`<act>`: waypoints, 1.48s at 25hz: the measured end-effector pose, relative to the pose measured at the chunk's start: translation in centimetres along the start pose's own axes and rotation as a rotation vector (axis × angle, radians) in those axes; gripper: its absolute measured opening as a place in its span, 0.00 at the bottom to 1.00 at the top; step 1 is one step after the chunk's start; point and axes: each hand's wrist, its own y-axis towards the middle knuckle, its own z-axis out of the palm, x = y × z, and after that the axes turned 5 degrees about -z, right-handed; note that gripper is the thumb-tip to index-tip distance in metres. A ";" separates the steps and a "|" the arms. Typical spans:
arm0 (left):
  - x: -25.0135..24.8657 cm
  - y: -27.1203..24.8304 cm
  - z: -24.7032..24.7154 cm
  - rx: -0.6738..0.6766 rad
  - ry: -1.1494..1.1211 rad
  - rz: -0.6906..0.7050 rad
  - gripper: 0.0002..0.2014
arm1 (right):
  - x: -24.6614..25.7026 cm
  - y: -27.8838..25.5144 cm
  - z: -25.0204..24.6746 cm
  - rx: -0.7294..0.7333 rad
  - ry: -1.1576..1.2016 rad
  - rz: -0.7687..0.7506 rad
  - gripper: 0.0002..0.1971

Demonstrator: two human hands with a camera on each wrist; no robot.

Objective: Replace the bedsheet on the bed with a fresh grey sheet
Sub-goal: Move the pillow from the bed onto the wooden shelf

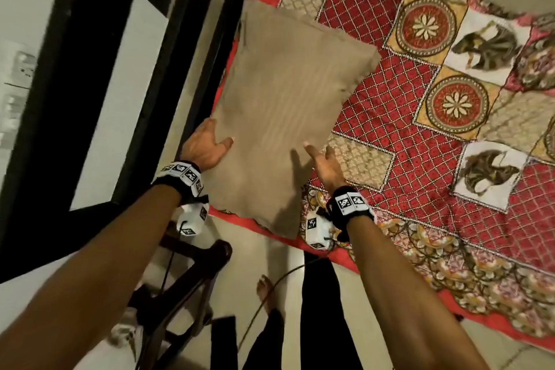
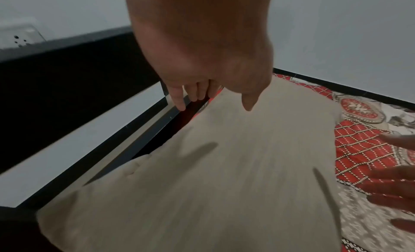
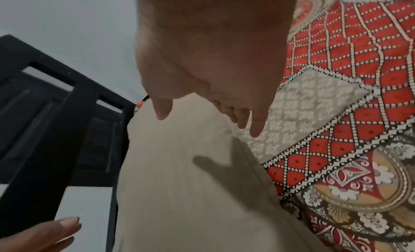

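Observation:
A beige pillow (image 1: 282, 105) lies at the head end of the bed, on the red patterned bedsheet (image 1: 420, 135) that covers the mattress. My left hand (image 1: 207, 144) is at the pillow's left edge, thumb over the top, fingers straight and hanging beside the edge (image 2: 214, 108). My right hand (image 1: 322, 159) hovers open over the pillow's right edge and casts a shadow on it (image 3: 209, 126). Neither hand grips the pillow (image 2: 213, 176). The sheet (image 3: 336, 78) lies flat to the right. No grey sheet is in view.
A black headboard frame (image 1: 90, 69) runs along the left, close to the pillow. A dark wooden stand (image 1: 186, 264) and a cable lie on the tiled floor by my bare foot (image 1: 265, 288). A wall socket (image 1: 21, 66) is at the far left.

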 end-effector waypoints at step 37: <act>-22.4 -28.6 -17.0 0.225 -0.909 0.489 0.32 | 1.3 -34.2 -12.6 -0.423 0.764 -0.667 0.47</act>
